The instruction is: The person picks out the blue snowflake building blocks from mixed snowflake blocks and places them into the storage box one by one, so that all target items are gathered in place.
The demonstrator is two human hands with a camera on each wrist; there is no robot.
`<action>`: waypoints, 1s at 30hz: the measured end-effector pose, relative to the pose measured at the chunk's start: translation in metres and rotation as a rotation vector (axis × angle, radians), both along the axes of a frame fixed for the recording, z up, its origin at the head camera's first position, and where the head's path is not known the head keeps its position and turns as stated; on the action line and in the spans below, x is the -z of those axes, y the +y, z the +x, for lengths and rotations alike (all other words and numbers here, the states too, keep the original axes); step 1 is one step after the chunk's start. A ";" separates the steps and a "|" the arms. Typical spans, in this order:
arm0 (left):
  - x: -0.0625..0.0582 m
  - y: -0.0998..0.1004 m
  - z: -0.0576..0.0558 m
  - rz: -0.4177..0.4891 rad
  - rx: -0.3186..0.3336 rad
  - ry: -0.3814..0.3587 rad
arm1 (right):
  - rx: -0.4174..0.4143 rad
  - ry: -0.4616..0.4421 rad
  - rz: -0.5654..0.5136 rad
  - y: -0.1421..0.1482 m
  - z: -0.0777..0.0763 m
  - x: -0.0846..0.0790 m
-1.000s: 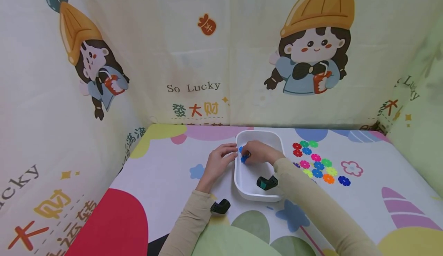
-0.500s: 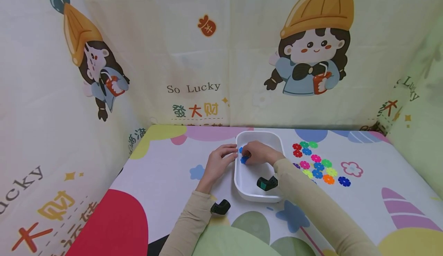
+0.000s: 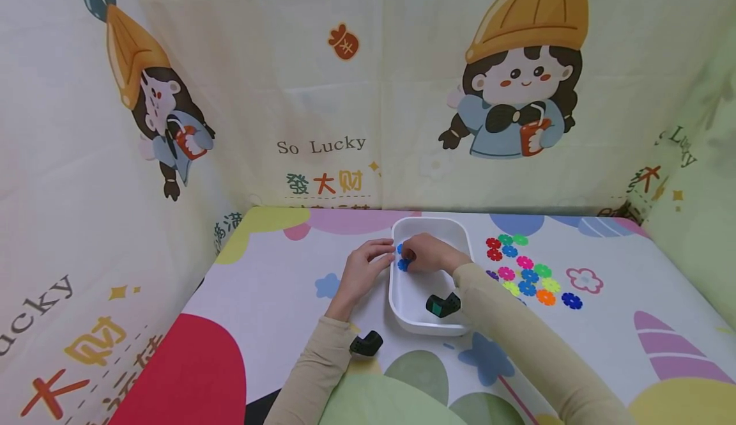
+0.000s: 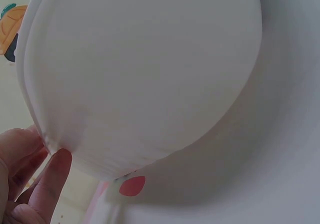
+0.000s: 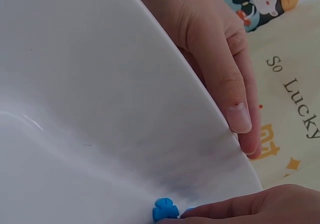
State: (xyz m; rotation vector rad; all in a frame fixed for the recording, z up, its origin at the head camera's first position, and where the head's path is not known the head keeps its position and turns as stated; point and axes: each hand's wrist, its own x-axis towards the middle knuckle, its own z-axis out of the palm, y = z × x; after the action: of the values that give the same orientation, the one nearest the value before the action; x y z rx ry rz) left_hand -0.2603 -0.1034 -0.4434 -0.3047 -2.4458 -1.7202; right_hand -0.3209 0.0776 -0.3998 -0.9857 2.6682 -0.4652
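Observation:
A white plastic tray stands on the table. My left hand rests on the outside of its left wall, fairly straight fingers at the rim; the left wrist view shows the fingertips against the white side. My right hand reaches inside the tray by that same wall, its fingers curled down and pinching a blue flower-shaped disc. Another blue disc lies just beyond it. In the right wrist view, a blue disc shows at the fingertips, partly covered by the hand.
Several flower-shaped discs in red, green, pink, yellow, orange and blue lie loose right of the tray, some hidden behind the right sleeve. Black wrist cameras sit at both wrists. A printed cloth hangs behind the table.
The lower blue disc at my right fingertips has shifted slightly left toward the tray wall. Both hands stay almost where they were.

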 end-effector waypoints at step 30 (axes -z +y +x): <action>0.002 -0.001 -0.002 -0.004 0.012 0.039 | -0.003 0.009 -0.021 0.000 0.000 0.001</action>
State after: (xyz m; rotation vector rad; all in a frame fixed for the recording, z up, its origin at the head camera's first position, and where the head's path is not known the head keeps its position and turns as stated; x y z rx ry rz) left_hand -0.2619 -0.1042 -0.4451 -0.3515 -2.4254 -1.6972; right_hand -0.3211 0.0772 -0.4009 -1.0003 2.6743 -0.4896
